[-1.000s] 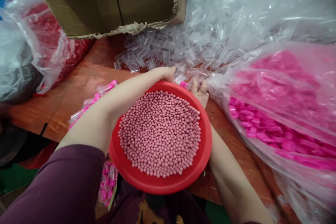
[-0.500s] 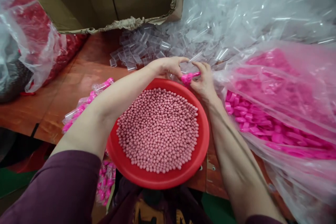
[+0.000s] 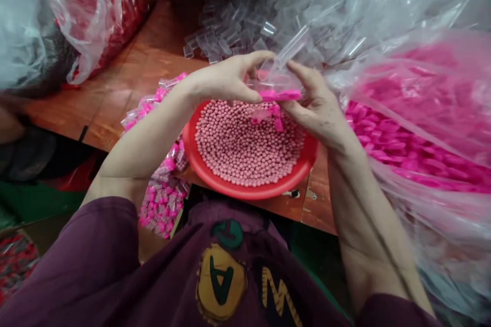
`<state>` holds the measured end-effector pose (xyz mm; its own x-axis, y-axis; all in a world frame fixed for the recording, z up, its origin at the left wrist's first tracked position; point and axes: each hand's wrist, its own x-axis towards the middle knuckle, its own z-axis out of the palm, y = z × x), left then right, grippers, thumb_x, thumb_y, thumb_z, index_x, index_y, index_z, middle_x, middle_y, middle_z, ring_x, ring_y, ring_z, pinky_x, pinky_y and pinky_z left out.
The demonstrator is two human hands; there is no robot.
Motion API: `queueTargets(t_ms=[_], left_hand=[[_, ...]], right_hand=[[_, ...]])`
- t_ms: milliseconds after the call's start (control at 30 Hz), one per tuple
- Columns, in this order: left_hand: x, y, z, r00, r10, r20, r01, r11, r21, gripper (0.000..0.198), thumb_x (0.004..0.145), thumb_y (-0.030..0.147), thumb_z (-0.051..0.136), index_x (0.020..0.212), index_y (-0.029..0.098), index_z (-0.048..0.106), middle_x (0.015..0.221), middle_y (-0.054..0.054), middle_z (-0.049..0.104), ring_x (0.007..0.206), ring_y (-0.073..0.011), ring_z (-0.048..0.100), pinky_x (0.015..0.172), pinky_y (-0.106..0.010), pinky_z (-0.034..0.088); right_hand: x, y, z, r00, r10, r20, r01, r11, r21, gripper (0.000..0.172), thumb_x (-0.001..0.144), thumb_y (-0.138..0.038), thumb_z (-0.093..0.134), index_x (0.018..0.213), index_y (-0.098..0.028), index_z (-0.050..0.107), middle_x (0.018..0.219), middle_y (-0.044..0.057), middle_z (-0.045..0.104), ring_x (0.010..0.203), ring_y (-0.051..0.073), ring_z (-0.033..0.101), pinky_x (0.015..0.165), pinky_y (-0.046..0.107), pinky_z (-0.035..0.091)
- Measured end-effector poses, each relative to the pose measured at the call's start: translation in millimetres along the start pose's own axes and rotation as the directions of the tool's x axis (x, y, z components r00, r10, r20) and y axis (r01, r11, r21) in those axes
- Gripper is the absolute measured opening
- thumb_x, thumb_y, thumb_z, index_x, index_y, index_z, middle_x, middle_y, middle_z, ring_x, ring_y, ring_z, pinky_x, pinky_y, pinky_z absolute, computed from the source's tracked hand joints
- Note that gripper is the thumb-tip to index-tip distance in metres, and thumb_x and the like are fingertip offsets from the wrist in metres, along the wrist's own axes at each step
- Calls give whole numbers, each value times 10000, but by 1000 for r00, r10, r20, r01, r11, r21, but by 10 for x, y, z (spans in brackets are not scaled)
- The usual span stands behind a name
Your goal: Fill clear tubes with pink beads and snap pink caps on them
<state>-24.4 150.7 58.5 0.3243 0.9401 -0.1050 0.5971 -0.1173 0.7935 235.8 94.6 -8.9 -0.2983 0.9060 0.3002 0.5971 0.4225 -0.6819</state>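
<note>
We look down on our two bare hands above the far rim of a red bowl of dusty-pink beads, with twelve o'clock straight ahead. Between the hands, just beyond the bowl's middle, is a bright pink plastic piece, its long axis lying almost level from nine to three o'clock. A clear tube rises from between our index fingertips, slanting towards one o'clock. Our left hand comes in from eight o'clock, wrist bent, thumb pointing to four and index finger to three; its thumb and fingers are closed on the pink piece's left end. Our right hand comes up from five o'clock, thumb and index finger both angled towards ten, closed about the right end. We cannot tell which fingers support the clear tube. Smaller pink parts show below the hands, in front of the beads. From the bowl, a heap of clear tubes spreads at twelve, pink-capped tubes lie at ten, and a bag of pink pieces sits at three.
</note>
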Motion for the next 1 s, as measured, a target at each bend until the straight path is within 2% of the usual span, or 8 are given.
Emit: queueTargets(t_ms=[100, 200, 333, 433, 600, 700, 833, 1000], left_hand=[[-263, -314, 1, 985, -80, 153, 80, 997, 7, 625, 798, 187, 928, 1410, 191, 797, 990, -51, 729, 1288, -383, 752, 1135, -517, 571], [-473, -480, 28, 978, -137, 158, 111, 981, 161, 513, 775, 161, 909, 1284, 165, 850, 978, -68, 773, 1213, -344, 760, 1126, -482, 566], [-708, -595, 96, 990, -93, 103, 57, 949, 312, 300, 871, 196, 795, 1157, 177, 885, 1086, -111, 830, 1186, -312, 748, 1158, -460, 556], [-798, -647, 205, 998, -44, 49, 18, 901, 434, 278, 949, 198, 712, 1167, 177, 883, 1251, -160, 817, 1344, -374, 695, 1279, -515, 481], [-798, -529, 409, 997, 40, -73, 4, 851, 526, 362, 1122, 237, 522, 1266, 108, 828, 1511, -256, 683, 1542, -467, 522, 1364, -641, 313], [-843, -400, 527, 982, 186, 26, -167, 802, 574, 434, 1140, 168, 410, 1267, 83, 817, 1479, -252, 703, 1444, -406, 577, 1262, -604, 409], [-942, -494, 690, 881, 358, 309, -470, 732, 494, 325, 1074, 175, 563, 1220, 156, 853, 1290, -150, 788, 1357, -354, 642, 1222, -562, 461], [-886, -871, 621, 935, 266, 234, -354, 712, 606, 352, 1047, 160, 555, 1169, 114, 882, 1353, -214, 778, 1439, -424, 605, 1254, -658, 409]], right_hand=[[-163, -49, 158, 991, 55, 119, -69, 991, 118, 601, 1081, -543, 737, 1606, -250, 712, 1559, 112, 759, 1338, 300, 760, 1191, 527, 643], [-379, -96, 206, 986, 144, 83, -154, 979, 131, 457, 1093, -468, 683, 1459, -229, 814, 1311, 85, 865, 1111, 270, 813, 1056, 492, 689], [-596, -163, 306, 981, 179, 78, -164, 971, -172, 421, 1086, -340, 630, 1426, -191, 829, 1340, 149, 845, 1217, 341, 796, 1152, 564, 641], [-659, -288, 503, 960, 183, 211, -81, 905, -417, 450, 1089, -322, 605, 1438, -120, 805, 1388, 242, 779, 1284, 410, 742, 1188, 612, 602], [-730, -540, 690, 902, 123, 415, 51, 922, -383, 498, 1142, -337, 507, 1484, -93, 774, 1368, 253, 731, 1202, 371, 733, 1113, 521, 618], [-775, -600, 589, 892, 126, 435, 52, 926, -374, 502, 1153, -369, 526, 1507, -108, 770, 1374, 243, 754, 1227, 383, 734, 1115, 519, 596], [-761, -593, 432, 866, 269, 421, 35, 808, -588, 486, 1135, -385, 575, 1471, -105, 787, 1362, 278, 780, 1246, 450, 715, 1033, 547, 556], [-635, -553, 402, 850, 368, 377, 12, 702, -712, 478, 1119, -330, 568, 1488, -102, 769, 1357, 282, 796, 1217, 443, 711, 948, 491, 501]])
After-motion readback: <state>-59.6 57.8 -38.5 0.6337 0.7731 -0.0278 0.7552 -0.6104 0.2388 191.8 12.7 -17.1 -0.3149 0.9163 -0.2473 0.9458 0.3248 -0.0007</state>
